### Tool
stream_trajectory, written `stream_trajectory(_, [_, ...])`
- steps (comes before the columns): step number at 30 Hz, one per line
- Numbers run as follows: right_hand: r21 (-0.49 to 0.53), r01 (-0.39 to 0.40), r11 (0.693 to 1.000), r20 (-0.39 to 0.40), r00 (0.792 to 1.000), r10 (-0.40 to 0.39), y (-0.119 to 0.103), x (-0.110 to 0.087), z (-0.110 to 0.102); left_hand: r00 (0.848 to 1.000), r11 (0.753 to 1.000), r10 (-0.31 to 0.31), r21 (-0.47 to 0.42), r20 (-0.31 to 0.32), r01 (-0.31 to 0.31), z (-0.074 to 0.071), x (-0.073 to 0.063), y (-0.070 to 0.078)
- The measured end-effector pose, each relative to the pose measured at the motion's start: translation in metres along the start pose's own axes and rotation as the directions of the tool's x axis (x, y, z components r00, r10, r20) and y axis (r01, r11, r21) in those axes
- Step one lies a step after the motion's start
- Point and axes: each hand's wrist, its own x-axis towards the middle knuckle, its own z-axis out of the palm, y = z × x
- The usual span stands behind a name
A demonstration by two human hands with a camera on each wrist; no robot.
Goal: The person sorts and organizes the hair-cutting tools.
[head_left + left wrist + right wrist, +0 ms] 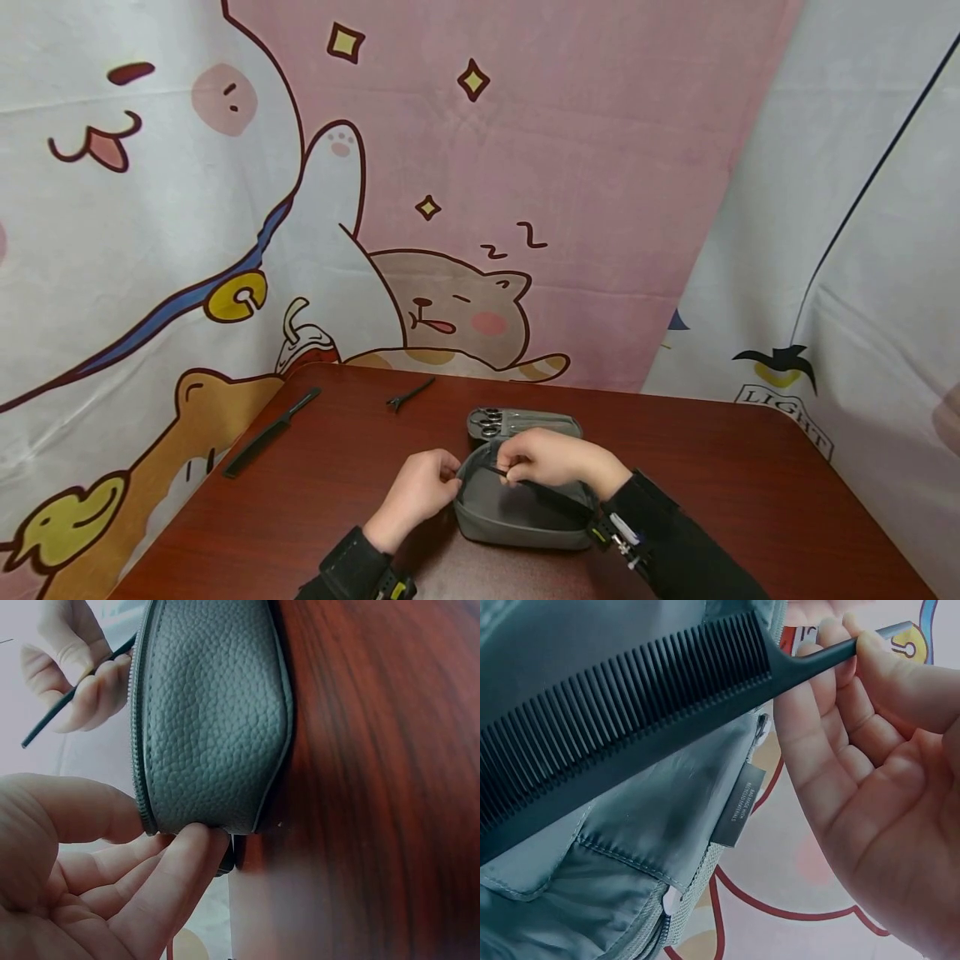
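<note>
A grey zippered case [525,536] with pebbled sides stands unzipped on the table, its lid folded back behind it. At the case's left end, my left hand [422,493] pinches the rim; in the left wrist view its thumb lies by the zipper and its fingers lie under the corner. Over the case, my right hand [551,460] pinches the thin handle of a black comb [630,731]. The comb's toothed part slants across the opening, and the handle tip sticks out past the fingers. In the lid [540,422] sit several scissors [491,418]. The case's floor is partly hidden by the comb.
Another black comb [272,433] lies near the table's left edge. A small dark hair clip [409,395] rests toward the back. The reddish-brown table [720,500] meets a cartoon-printed cloth [600,167] behind it.
</note>
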Motion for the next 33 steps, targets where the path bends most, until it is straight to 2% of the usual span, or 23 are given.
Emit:
stream_trajectory(5, [-0.019,-0.043,0.999,0.020,0.999,0.043,-0.001,0.006,0.000,1.000,1.000,0.001,-0.002,-0.003,-0.001,0.000,0.000,0.000])
stream_trajectory(12, [-0.040,-0.065,0.997,0.034,0.997,0.066,-0.002,0.012,0.000,1.000,1.000,0.008,-0.008,0.001,-0.008,0.000,0.000,-0.001])
stream_trajectory(18, [-0.018,-0.104,0.994,0.055,0.993,0.105,0.000,0.019,0.004,1.000,1.000,-0.011,-0.002,0.015,0.011,0.000,0.001,-0.001])
stream_trajectory(29, [-0.008,-0.153,0.988,0.157,0.976,0.152,-0.005,0.030,0.014,1.000,1.000,0.012,0.003,0.003,-0.012,0.001,0.001,-0.005])
stream_trajectory(33, [-0.026,-0.173,0.985,0.172,0.969,0.175,-0.009,0.032,0.015,1.000,1.000,0.015,0.003,0.006,-0.015,0.001,0.001,-0.006])
